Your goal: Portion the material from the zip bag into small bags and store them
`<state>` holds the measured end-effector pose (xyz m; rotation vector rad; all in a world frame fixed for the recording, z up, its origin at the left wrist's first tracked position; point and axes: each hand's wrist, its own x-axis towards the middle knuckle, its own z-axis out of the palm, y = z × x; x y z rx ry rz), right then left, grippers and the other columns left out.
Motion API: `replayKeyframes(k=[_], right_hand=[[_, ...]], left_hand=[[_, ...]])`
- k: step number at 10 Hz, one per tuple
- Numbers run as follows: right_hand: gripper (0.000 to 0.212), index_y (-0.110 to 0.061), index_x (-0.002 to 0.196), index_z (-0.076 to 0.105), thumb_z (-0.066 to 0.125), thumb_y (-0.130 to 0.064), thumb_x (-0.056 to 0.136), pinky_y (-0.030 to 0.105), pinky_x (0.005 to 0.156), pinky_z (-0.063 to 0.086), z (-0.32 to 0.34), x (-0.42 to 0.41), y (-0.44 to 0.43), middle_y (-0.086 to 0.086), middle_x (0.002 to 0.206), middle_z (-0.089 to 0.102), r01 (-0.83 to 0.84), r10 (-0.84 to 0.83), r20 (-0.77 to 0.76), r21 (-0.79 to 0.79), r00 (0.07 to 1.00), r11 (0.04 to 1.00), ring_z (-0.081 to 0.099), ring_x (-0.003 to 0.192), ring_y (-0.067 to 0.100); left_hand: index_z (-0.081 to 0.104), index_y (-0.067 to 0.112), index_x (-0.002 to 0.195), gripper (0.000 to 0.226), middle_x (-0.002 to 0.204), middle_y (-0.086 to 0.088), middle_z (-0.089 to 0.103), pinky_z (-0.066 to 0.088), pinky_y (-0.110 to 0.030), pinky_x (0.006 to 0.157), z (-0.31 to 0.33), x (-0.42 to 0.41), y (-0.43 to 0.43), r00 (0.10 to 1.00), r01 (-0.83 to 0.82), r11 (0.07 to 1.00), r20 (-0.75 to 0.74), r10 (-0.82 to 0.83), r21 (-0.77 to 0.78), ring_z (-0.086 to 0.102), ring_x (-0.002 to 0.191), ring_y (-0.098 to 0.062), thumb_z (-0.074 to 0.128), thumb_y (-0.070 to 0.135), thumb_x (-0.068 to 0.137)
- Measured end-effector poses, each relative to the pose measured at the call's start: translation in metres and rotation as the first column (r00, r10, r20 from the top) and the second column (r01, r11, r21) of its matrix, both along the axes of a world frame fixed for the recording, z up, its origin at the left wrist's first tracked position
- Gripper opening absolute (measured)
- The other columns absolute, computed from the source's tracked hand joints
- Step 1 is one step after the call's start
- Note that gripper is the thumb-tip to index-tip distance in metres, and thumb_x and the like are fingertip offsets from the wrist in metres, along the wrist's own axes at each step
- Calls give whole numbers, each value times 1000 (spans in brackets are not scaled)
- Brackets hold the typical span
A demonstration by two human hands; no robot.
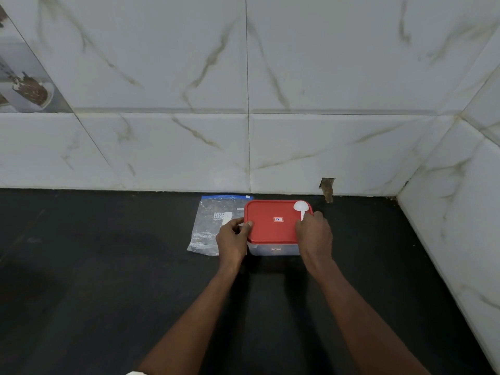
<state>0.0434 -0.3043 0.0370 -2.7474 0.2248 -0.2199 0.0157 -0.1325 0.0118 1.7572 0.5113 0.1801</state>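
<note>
Fingers (pixel 243 226) of our left hand (pixel 232 236) are curling round the left edge of the red lid (pixel 270 220), with the thumb lying on top of it. Across the lid, the fingers of our right hand (pixel 313 234) are closing narrowly on the handle of a white spoon (pixel 299 206), whose bowl is resting on the lid's far right corner. The lid is sitting on a clear box (pixel 273 250), and only the box's near wall is showing below it. Just to the left, the zip bag (pixel 209 226) is lying flat, its blue strip toward the wall and its right side passing behind our left hand and the box. Everything is resting on a black counter (pixel 108 266), close to the white marbled tiles (pixel 324 77) that are rising behind and to the right.
</note>
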Motion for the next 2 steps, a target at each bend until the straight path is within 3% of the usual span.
replayKeyframes(k=[1,2], right_hand=[[29,0,100,64,46,-23,100,31,65,44,2,-5,-5,12,94,55,4,-8,82,43,997,999,56,85,24],[26,-6,110,64,48,-23,100,30,72,45,2,-21,-16,11,103,58,28,-56,223,129,973,991,54,96,23]], left_hand=[[66,7,126,40,106,-6,72,58,-40,90,-2,-2,0,1000,-13,1000,17,13,-4,69,95,-19,64,33,95],[68,10,122,35,112,-3,73,56,-38,92,-3,-6,4,995,-86,996,54,84,37,67,101,-18,59,33,98]])
